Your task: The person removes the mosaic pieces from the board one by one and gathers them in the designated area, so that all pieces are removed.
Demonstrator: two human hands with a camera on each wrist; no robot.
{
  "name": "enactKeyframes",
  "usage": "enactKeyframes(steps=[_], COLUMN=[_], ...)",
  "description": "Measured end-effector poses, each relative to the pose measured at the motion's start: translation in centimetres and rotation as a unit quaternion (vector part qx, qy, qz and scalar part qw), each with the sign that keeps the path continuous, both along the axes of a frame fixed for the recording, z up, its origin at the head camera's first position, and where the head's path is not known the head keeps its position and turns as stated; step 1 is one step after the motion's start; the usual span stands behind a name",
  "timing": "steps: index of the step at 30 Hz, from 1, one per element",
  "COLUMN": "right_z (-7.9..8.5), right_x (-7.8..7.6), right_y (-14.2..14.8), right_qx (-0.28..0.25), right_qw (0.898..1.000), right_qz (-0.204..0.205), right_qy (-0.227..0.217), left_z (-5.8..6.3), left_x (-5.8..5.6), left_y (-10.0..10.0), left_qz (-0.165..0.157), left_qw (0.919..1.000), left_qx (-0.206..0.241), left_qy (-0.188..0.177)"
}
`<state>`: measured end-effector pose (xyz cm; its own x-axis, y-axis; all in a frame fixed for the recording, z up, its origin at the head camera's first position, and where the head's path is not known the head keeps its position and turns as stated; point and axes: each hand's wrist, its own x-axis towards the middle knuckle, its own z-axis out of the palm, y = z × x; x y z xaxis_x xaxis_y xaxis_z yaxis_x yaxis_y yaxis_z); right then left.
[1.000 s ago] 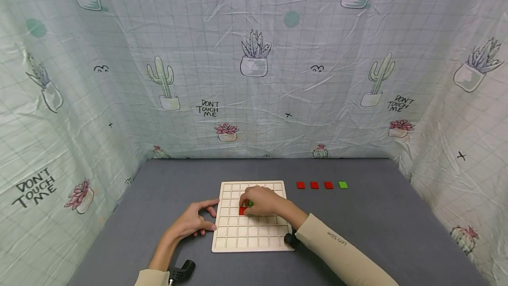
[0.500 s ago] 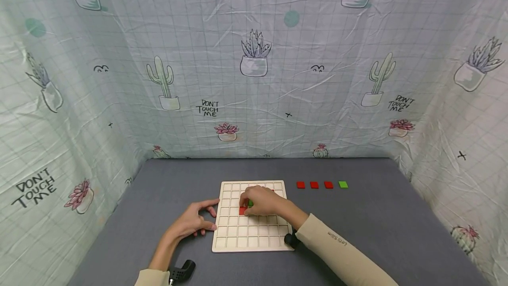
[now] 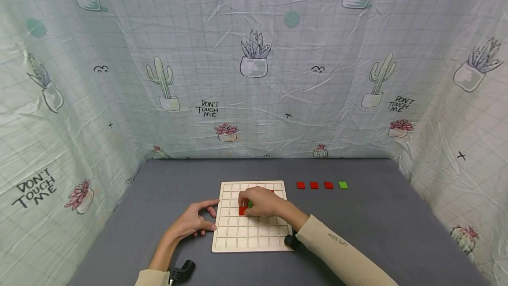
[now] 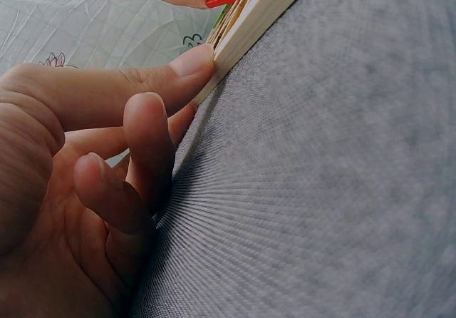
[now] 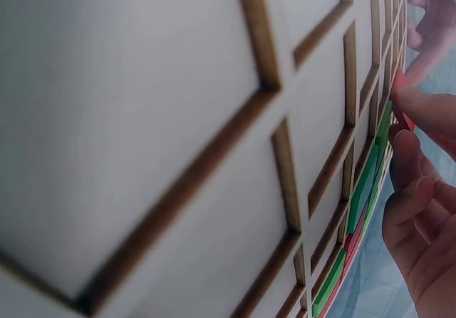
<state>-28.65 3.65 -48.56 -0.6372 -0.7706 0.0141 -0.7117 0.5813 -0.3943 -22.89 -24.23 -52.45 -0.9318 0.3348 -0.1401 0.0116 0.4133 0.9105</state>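
Note:
My right hand (image 3: 259, 201) reaches over the wooden grid board (image 3: 252, 242) and pinches a red square tile (image 3: 242, 211) between thumb and fingers. In the right wrist view that red tile (image 5: 401, 98) stands tilted at the board's surface, close to the green tiles (image 5: 364, 190) lying in the cells. Part of a green tile (image 3: 250, 204) shows under my right hand, which hides much of the board's middle. Along the board's left edge rests my left hand (image 3: 191, 220), its thumb and index finger spread and touching the rim. Its other fingers hang loosely bent, as the left wrist view shows.
To the right of the board, three red tiles (image 3: 314, 185) and one green tile (image 3: 343, 185) lie in a row on the grey table (image 3: 357, 233). A cactus-printed cloth (image 3: 254, 118) encloses the table's back and sides. Black wrist cameras (image 3: 182, 271) sit on both wrists.
Very little differs. The right fingertips and the pinched red tile have shifted slightly over the same cell; the left hand stays at the board's edge.

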Motion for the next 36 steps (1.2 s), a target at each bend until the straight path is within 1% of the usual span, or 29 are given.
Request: enactKeyframes(steps=[4,9,15,19,28,32,36], right_z=[0.1,0.4,0.2,0.1,1.0,1.5,1.7], right_x=[0.1,0.1,0.1,0.0,0.1,-0.1,-0.1], right_y=[0.0,0.1,0.2,0.4,1.6,2.3,3.2], right_qx=[-0.008,-0.02,-0.035,-0.053,-0.071,-0.086,-0.098], right_qw=[1.0,1.0,0.999,0.998,0.997,0.996,0.995], right_qz=[0.001,0.0,0.006,0.014,0.01,0.007,0.005], right_qy=[0.001,-0.01,-0.018,-0.025,-0.025,-0.023,-0.017], left_z=[0.0,0.0,0.1,0.0,-0.1,-0.2,-0.1], left_x=[0.0,0.0,0.0,0.1,0.0,0.0,0.1], left_y=[0.0,-0.1,-0.1,-0.1,0.1,0.0,-0.1], left_qz=[-0.002,-0.002,-0.003,0.0,0.008,0.004,0.0], left_qw=[1.0,1.0,1.0,1.0,1.0,1.0,1.0], left_qx=[0.004,0.003,0.006,0.004,-0.006,-0.005,0.002], left_qy=[-0.003,-0.004,-0.003,-0.002,0.0,0.003,-0.002])
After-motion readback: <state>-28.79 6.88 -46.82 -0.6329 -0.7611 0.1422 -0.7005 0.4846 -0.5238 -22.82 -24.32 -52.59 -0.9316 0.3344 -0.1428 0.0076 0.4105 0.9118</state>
